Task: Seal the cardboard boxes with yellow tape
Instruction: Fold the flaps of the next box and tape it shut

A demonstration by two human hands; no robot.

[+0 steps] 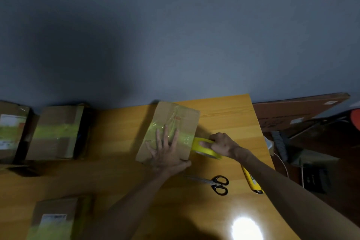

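So your left hand (167,152) lies flat on top of the box (183,119) in the middle of the table (229,121). The fingers are straight and spread out, pressing on the strip of yellow tape (153,130) that runs across the lid. The thumb sits out by the box's near right corner.

Your right hand (224,145) is just off the right edge of that box. Its fingers are curled over the tape roll (206,150) and the thumb lies along its outer face, so that's a proper grip. The roll is tilted, right up against the side of the box. The strip on the lid looks joined to it, but the spot where they meet is in shadow, so can't say for sure.

The box lies at a slight angle near the far edge of the table, close to the grey wall (175,25). Black-handled scissors (217,183) lie on the table, blades together, just beside your left wrist. A yellow box cutter (251,180) lies right of them, partly under your right forearm.

Over on the left, a second box (58,132) has a yellow band across it. A third box (11,130) sits at the frame edge and a fourth box (52,218) is at the bottom left, pretty blurry. A big cardboard sheet (292,109) lies off the table's right side.
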